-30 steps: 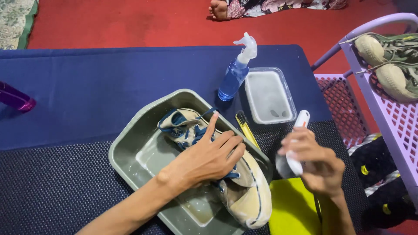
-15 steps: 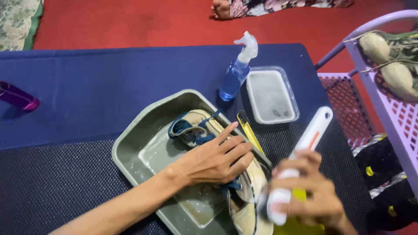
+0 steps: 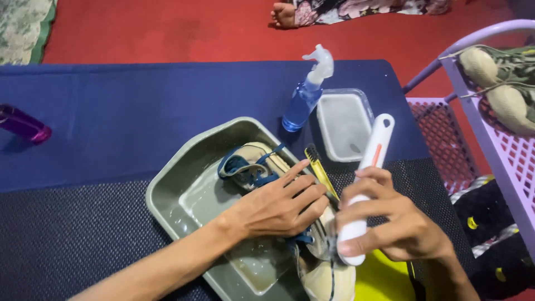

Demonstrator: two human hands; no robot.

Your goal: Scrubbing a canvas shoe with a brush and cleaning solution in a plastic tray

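A beige shoe with blue laces (image 3: 262,165) lies in a grey-green tub (image 3: 184,178) that holds a little water. My left hand (image 3: 278,203) rests flat on the middle of the shoe, pressing it down. My right hand (image 3: 393,223) grips a white brush with an orange stripe (image 3: 368,173); its lower end touches the shoe's side near the toe (image 3: 326,278). A small yellow brush (image 3: 320,167) lies on the tub's rim between my hands.
A blue spray bottle (image 3: 305,97) and a clear plastic box (image 3: 344,124) stand behind the tub. A purple bottle (image 3: 22,124) lies far left. A lilac rack (image 3: 490,139) with shoes is on the right. A yellow cloth (image 3: 384,281) lies under my right hand. Someone's foot (image 3: 284,14) shows at the top.
My right hand has brought the white brush in from the right and lowered it against the shoe. My left hand has stayed on the shoe, which has shifted slightly in the tub.
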